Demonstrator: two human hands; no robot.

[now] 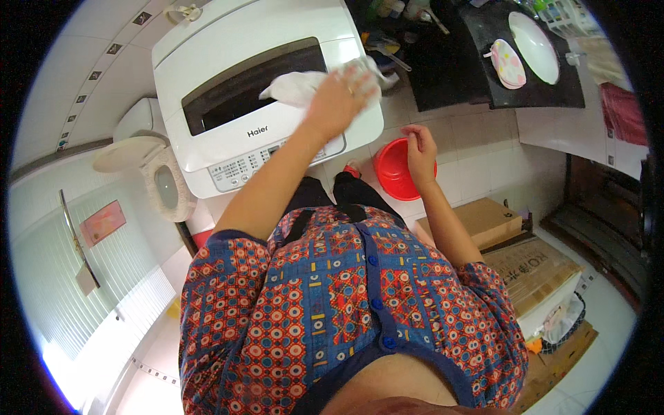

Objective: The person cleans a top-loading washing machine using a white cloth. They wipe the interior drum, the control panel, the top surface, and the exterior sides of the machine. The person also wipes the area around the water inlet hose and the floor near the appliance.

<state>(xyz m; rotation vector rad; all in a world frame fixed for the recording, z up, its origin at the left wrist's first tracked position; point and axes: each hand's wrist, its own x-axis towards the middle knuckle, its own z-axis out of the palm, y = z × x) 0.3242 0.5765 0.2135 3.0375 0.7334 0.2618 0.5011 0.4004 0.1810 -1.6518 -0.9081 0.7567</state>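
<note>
A white cloth (294, 87) lies crumpled over the right part of a white Haier top-loading washing machine's lid (171, 67), partly covering its dark window (233, 98). My left hand (342, 98) is on the cloth near the lid's right edge, blurred, with a ring on one finger. Part of the cloth shows beyond my fingertips. The control panel (236, 168) is partly behind my left forearm. My right hand (421, 153) hangs with bent fingers over the rim of a red plastic bucket (390, 168). I see nothing in that hand.
A dark counter (436, 78) at the right bears a white washbasin (534, 47) and a patterned pouch (508, 65). Cardboard boxes (539, 270) stand on the floor behind my right arm. At the left are a toilet with a padded seat (179, 199) and a ribbed glass panel (46, 259).
</note>
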